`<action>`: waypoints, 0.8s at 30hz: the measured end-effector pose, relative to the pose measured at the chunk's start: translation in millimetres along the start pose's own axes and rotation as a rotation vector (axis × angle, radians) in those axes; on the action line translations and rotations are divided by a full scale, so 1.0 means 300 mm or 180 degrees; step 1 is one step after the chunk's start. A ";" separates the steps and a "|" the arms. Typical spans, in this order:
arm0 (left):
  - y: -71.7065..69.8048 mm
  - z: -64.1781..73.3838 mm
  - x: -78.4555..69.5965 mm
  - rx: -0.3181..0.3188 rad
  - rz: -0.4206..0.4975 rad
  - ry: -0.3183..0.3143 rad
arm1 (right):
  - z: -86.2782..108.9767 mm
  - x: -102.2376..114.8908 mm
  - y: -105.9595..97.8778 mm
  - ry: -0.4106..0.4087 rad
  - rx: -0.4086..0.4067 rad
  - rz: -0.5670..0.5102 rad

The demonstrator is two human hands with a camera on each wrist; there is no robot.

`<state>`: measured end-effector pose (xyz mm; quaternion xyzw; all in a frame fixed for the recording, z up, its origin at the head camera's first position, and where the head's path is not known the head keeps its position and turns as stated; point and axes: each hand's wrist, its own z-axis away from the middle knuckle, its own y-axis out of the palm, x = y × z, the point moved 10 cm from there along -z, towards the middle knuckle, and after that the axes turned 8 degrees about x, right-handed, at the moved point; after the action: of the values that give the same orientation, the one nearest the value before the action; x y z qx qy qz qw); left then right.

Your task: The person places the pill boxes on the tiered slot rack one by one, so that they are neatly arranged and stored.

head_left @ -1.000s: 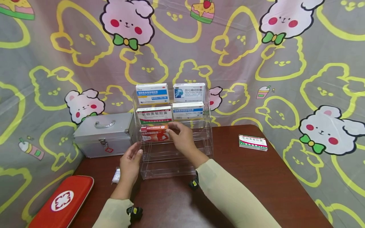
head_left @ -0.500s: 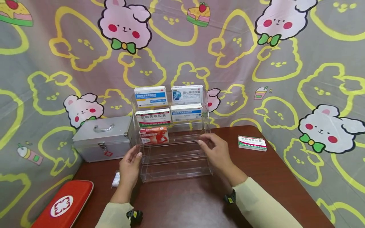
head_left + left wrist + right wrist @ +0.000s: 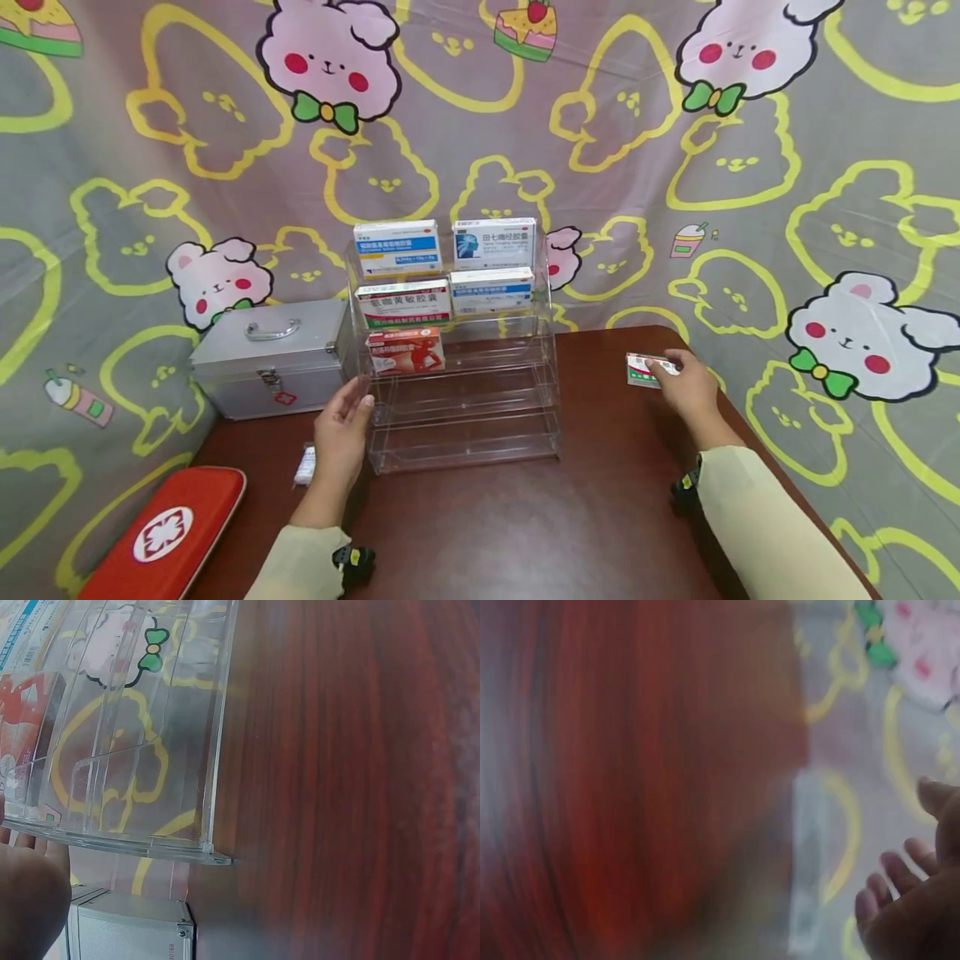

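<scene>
A clear tiered display rack point(image 3: 465, 454) stands mid-table with several medicine boxes in its upper tiers. An orange-red medicine box point(image 3: 405, 353) sits at the left of the third tier. My left hand point(image 3: 341, 437) is at the rack's left side, fingers loosely bent near its edge; in the left wrist view they are partly behind the clear side panel. My right hand point(image 3: 692, 392) is over a white, red and green medicine box point(image 3: 639, 371) at the table's right, covering part of it. The blurred right wrist view shows its fingers spread, apart from the box point(image 3: 806, 862).
A silver metal case point(image 3: 270, 383) stands left of the rack. A red first-aid pouch point(image 3: 202, 492) lies at the front left, and a small white packet point(image 3: 305, 465) is beside my left wrist. Patterned cloth point(image 3: 480, 125) hangs behind the table point(image 3: 495, 533).
My right hand let go of the orange-red medicine box, leaving it in the rack, and moved right to the white, red and green medicine box. My left hand stayed by the rack.
</scene>
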<state>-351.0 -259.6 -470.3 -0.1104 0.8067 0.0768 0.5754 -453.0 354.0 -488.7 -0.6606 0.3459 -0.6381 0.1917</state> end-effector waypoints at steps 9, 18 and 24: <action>0.025 -0.016 0.012 0.0152 -0.0073 -0.0157 | -0.054 -0.209 -0.039 0.0390 0.0231 0.0484; 0.008 -0.011 -0.012 0.0041 -0.0053 -0.0113 | -0.056 -0.182 -0.013 0.0153 0.0296 0.0628; 0.002 -0.002 0.005 -0.0006 -0.0009 -0.0141 | -0.041 -0.134 0.056 -0.0243 0.0399 0.0735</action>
<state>-352.3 -259.3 -471.4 -0.1103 0.7935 0.0792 0.5932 -466.5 372.8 -527.5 -0.6269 0.3716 -0.6065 0.3179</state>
